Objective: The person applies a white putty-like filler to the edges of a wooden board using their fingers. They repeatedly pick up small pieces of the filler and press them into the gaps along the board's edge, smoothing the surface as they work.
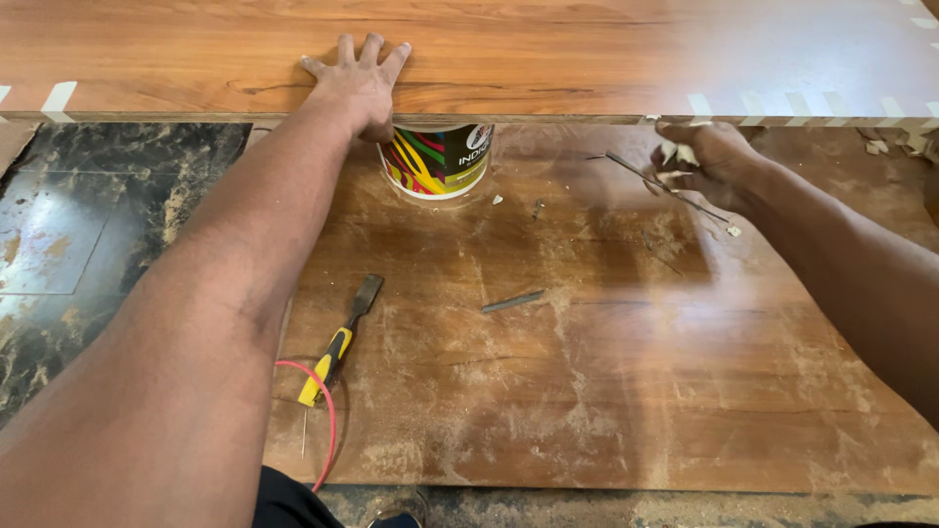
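Wooden panel [548,59] under the flat, open left hand [357,83]; right hand [709,161], nearer its taped edge, pinches a thin blade [650,181] and tape scraps.

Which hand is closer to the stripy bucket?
Left. The left hand lies flat on the wooden board right above the bucket; the right hand is off to its right, holding a thin blade.

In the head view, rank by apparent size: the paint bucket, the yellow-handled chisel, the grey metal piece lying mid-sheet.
1. paint bucket, though partly hidden under the board
2. yellow-handled chisel; it lies nearer the camera, so this ranking is unsure
3. grey metal piece, clearly smallest
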